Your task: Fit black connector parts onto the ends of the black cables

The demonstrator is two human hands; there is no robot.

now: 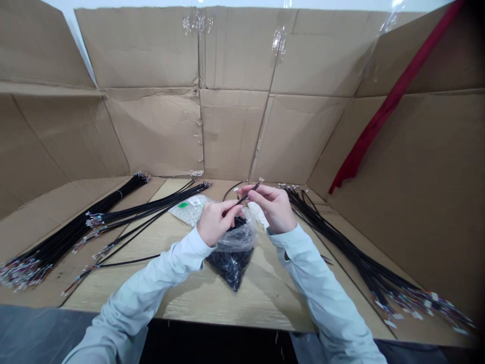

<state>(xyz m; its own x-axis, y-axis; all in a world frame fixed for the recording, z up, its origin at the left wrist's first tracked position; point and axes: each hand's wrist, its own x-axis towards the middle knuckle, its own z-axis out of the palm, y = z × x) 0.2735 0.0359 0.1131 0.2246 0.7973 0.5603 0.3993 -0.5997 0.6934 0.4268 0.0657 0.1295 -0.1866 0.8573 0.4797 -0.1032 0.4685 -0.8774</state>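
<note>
A black cable (242, 199) is stretched between my two hands above the middle of the table. My left hand (215, 220) pinches it between thumb and fingertips. My right hand (276, 208) grips it near its far end, where a small connector sticks out past the fingers. Directly under my hands lies a clear plastic bag (234, 263) full of small black pieces, its open top partly hidden by the left fingers. Behind the left hand is another clear bag (188, 210) with a white label and a green mark; its contents are too small to make out.
A thick bundle of black cables (81, 230) lies at the left, with looser cables (151, 206) beside it. Another cable bundle (341, 253) runs along the right side. Cardboard walls (235, 121) enclose the wooden table (265, 298). A red strip (379, 119) hangs at the right.
</note>
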